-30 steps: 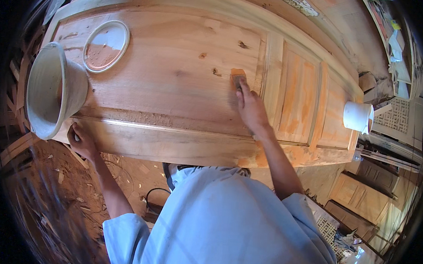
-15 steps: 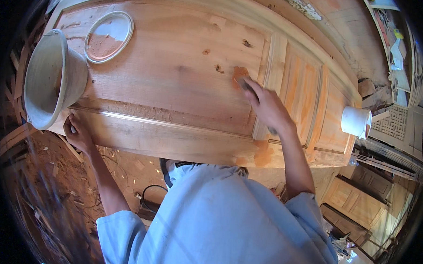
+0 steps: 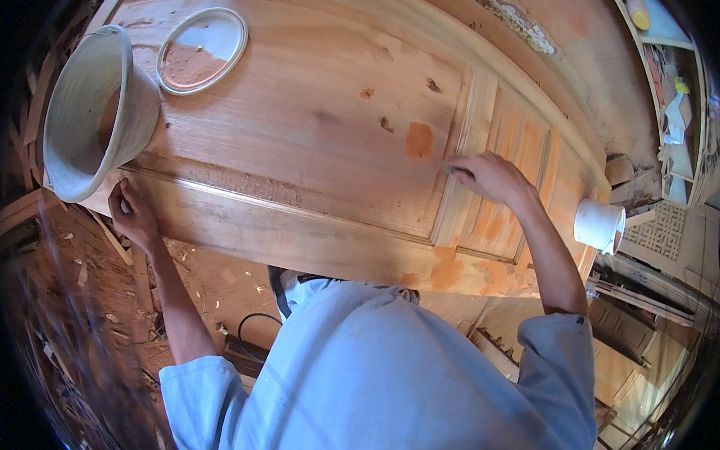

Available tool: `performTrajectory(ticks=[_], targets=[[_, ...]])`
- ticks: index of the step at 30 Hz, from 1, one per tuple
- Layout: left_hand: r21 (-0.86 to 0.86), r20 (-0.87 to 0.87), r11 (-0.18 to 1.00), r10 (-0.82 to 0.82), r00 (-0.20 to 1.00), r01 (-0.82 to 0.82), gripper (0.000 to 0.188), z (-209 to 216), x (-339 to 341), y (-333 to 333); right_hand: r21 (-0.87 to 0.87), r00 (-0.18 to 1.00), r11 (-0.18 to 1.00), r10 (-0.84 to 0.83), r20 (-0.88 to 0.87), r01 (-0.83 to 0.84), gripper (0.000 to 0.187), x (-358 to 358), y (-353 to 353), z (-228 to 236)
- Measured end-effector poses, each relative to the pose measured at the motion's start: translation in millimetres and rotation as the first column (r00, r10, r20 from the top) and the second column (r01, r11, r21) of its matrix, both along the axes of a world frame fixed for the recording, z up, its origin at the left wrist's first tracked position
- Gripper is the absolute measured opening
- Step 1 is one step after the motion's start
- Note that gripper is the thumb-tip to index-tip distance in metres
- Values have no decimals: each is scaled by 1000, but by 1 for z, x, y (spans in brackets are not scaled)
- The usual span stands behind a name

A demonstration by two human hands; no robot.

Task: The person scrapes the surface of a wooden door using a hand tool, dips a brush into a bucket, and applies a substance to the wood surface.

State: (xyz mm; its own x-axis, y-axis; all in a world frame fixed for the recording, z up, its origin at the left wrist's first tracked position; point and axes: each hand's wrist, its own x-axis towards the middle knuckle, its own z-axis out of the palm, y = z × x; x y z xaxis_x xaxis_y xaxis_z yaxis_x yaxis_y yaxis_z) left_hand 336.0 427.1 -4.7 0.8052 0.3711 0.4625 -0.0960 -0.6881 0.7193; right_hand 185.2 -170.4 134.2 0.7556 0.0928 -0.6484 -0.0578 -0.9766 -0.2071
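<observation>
A large wooden panelled door lies flat before me. My right hand is closed round a putty knife, its blade seen nearly edge-on and partly hidden by the fingers, over the frame strip beside the big panel. Just left of it, a square patch of orange filler covers the wood, near dark knots. My left hand, fingers curled, rests at the door's near edge below a grey bucket; whatever its fingers hold, if anything, is hidden.
A round white lid bearing orange filler lies behind the bucket. A small white tub stands at the door's right end. Shelves rise at far right. Wood scraps and a black cable lie on the dirt floor.
My right hand has drawn the putty knife rightward and toward me off the panel, uncovering the square filler patch. The left hand stays at the door's edge. The view has shifted slightly.
</observation>
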Motion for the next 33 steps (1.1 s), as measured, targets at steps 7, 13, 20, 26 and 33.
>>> performTrajectory(ticks=[7,13,20,26,33], targets=[[-16,-60,999,47,997,-48,33,-4,2,2,246,885,915,-381,266,320,37,-19,55,-28],[-2,-103,1000,27,994,-27,33,-1,1,-3,193,735,889,-452,506,415,43,-46,83,-84],[-38,-33,999,22,999,-23,34,-11,3,8,84,967,967,-248,62,243,39,-45,46,-8],[40,-71,999,14,997,-12,34,-12,3,13,30,984,994,95,153,-100,39,33,52,-12],[-50,-33,999,-10,999,8,34,-18,4,13,11,999,1000,-5,36,5,38,20,9,-14]])
